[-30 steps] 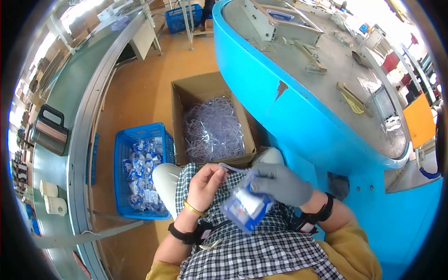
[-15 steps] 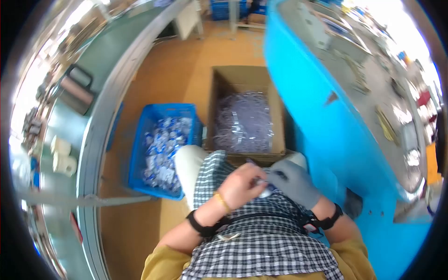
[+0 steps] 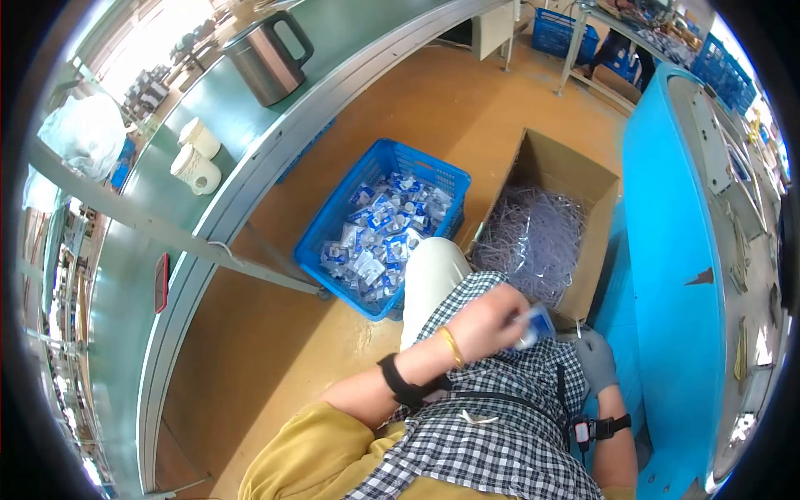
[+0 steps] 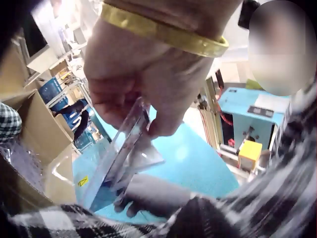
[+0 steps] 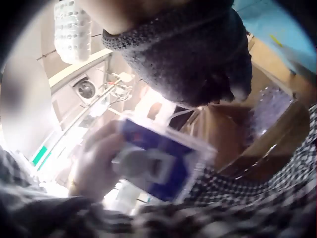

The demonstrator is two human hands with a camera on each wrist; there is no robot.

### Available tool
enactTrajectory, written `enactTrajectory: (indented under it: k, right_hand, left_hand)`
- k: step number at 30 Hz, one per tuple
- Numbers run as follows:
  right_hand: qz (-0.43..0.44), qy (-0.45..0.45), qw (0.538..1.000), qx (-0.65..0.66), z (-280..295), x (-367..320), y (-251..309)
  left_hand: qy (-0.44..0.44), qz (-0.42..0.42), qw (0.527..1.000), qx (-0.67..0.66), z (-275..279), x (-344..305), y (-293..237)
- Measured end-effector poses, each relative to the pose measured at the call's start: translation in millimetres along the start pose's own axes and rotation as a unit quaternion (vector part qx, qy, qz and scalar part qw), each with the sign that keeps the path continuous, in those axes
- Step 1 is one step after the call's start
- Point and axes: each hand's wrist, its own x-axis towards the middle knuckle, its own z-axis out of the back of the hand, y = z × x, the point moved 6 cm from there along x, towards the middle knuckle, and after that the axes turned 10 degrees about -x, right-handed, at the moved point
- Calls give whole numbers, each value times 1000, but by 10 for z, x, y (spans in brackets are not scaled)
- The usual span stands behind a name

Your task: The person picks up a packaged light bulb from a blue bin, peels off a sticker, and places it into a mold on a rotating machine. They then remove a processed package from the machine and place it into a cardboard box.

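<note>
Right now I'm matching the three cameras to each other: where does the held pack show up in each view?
Head: right of centre, below the middle; the pack is in the left hand.
Left wrist: left of centre, the pack seen nearly edge-on under the hand.
Right wrist: near centre, slightly low, the pack's blue area visible.
Shared landmark: the carton, at left in the left wrist view, at right in the right wrist view.

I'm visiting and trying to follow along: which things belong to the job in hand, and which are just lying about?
Probably part of the job:
clear-and-blue package, held by the left hand
blue basket of similar-looking packages
cardboard box of see-through strips

Seemingly just lying about:
metal jug
two white cup-shaped things
flat red-edged object
</note>
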Motion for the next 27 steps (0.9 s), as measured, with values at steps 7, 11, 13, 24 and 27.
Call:
enactTrajectory:
  k: [7,11,13,24,27]
  right_hand:
    - [-157,46,948,273,16,261,199]
    - [-102,8,956,277,-133,560,-38]
    - [-71,13,961,265,-99,587,-1]
    - [-109,-2,951,288,620,-6,500]
    - [40,-184,971,144,1268,-298,718]
  left_hand:
    - [-314,204,919,124,1668,-672,953]
    - [-357,237,837,341,2295,-1201,1193]
    - [-367,257,818,361,2433,-1442,1378]
    - [-273,222,915,195,1415,-807,1448]
    - [-189,184,950,165,965,-428,1539]
